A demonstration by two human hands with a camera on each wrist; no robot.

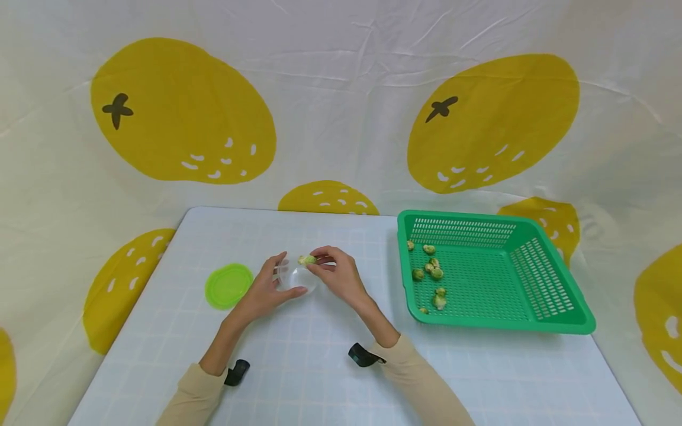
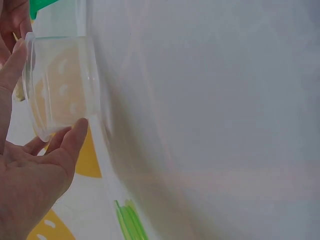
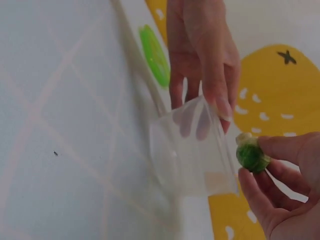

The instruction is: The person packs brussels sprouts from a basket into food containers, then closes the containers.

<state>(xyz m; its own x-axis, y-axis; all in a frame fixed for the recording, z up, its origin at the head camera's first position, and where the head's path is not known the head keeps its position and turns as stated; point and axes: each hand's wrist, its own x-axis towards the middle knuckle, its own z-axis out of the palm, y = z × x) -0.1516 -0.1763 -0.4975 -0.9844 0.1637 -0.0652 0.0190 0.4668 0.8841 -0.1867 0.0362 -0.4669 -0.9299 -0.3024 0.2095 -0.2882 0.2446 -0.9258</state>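
A clear plastic container (image 1: 299,280) stands on the table, with my left hand (image 1: 268,290) gripping its side, thumb on the near side and fingers behind. My right hand (image 1: 339,276) pinches a Brussels sprout (image 1: 307,260) just above the container's open top. In the right wrist view the green sprout (image 3: 251,154) with its pale cut end sits between thumb and fingertips, apart from the rim. The left wrist view shows the container (image 2: 62,85) from the side; its wall is see-through.
A round lime-green lid (image 1: 229,286) lies on the table to the left of the container. At the right stands a green perforated basket (image 1: 479,323), with several Brussels sprouts (image 1: 436,274) gathered along its left side. A patterned cloth hangs behind the table.
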